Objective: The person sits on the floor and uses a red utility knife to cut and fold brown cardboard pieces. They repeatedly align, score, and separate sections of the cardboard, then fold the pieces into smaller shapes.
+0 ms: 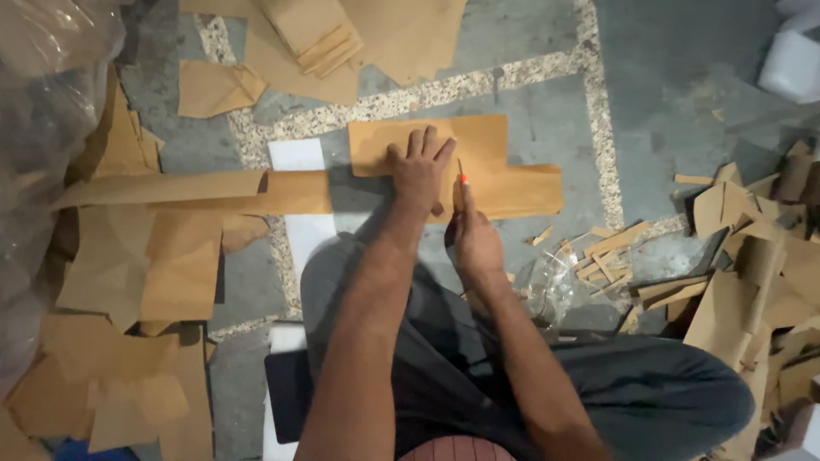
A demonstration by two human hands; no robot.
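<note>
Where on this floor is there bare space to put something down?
Bare floor lies at upper right, between the speckled strip and the white blocks. Crowded: cardboard scraps at right, brown sheets at left, and the cardboard strip under the left hand.

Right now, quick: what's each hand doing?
Left hand: open, pressed flat on the brown cardboard sheet.
Right hand: closed, holding a thin orange-tipped tool against the sheet.

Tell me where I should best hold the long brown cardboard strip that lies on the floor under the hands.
Probably press flat on the cardboard strip from above, just left of the cutter, as the left hand does. It lies flat, offering no edge to pinch.
</note>
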